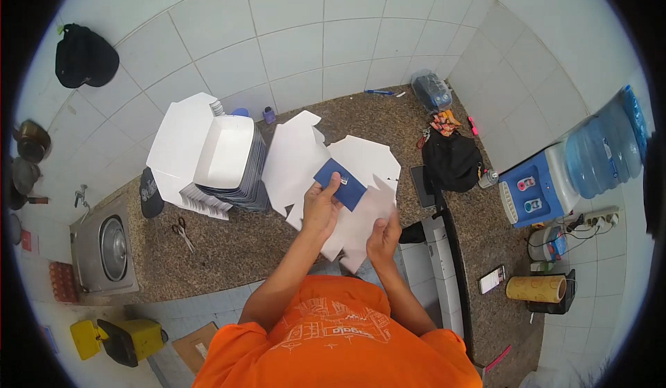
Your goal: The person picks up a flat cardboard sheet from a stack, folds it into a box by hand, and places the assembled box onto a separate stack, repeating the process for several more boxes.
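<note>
Gripping by edges is advised (both prob. light, stiff, creasable): blue card [354, 192], 12 o'clock of shirt [333, 325], is pinched in L hand [321, 211]; white blank [362, 227], by 3 o'clock edge, in R hand [382, 242].

The person wore a bright orange shirt [277, 364] with short sleeves [225, 350] in the same colour, one to each side of some pale, partly legible lettering [347, 331]. Thin white line drawings [326, 309] surrounded that lettering.

Surface [229, 256]: speckled brown stone
Box stack [231, 149]: nine o'clock
Scissors [182, 233]: eight o'clock
Bag [452, 162]: three o'clock
Phone [492, 280]: four o'clock
</note>
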`<state>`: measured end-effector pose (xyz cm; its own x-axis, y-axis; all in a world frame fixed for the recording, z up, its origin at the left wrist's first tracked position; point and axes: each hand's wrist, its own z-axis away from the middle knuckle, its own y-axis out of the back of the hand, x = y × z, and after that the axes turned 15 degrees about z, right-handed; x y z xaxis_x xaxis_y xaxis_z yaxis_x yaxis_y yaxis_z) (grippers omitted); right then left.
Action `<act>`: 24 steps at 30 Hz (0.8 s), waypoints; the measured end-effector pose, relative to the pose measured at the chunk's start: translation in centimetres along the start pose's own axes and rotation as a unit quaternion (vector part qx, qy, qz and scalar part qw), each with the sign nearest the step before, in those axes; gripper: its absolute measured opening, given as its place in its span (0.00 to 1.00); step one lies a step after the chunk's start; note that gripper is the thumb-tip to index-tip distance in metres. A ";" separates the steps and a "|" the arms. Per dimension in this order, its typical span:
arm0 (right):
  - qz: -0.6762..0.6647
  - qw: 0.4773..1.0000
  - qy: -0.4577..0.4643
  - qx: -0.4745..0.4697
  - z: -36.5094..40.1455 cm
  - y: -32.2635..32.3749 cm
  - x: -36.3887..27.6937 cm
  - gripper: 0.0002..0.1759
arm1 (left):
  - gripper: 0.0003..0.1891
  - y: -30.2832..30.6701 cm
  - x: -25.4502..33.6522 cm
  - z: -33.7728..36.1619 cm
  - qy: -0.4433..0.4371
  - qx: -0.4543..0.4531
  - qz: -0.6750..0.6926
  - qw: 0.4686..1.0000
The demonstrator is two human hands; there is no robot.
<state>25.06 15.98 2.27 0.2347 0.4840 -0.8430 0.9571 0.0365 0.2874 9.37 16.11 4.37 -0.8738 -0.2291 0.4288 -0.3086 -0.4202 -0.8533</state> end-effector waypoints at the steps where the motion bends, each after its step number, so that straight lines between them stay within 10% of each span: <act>1: 0.002 1.000 -0.001 0.002 -0.5 0.6 0.4 0.29 | 0.09 -0.1 -0.5 0.0 -0.021 0.004 -0.022 1.000; 4: 0.296 0.935 0.189 -0.054 -4.4 1.0 0.1 0.22 | 0.13 -1.4 -1.9 0.8 -0.067 0.022 -0.125 0.990; 13: 0.089 0.978 0.136 -0.133 -3.9 1.9 0.1 0.21 | 0.15 -2.4 -0.8 -0.4 -0.017 -0.089 -0.043 0.995; 19: 0.136 0.986 0.093 -0.012 -3.2 -1.0 1.3 0.22 | 0.16 -1.0 -3.9 1.3 -0.037 -0.136 -0.015 0.990; 24: 0.107 0.990 0.092 0.011 -2.8 -1.4 1.8 0.22 | 0.15 -1.8 -3.3 2.3 -0.205 -0.135 -0.326 0.913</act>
<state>23.67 19.25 1.68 0.3996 0.6295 -0.6664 0.8927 -0.1020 0.4389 13.68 15.63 5.12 -0.2741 -0.3407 0.8993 -0.8425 -0.3658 -0.3954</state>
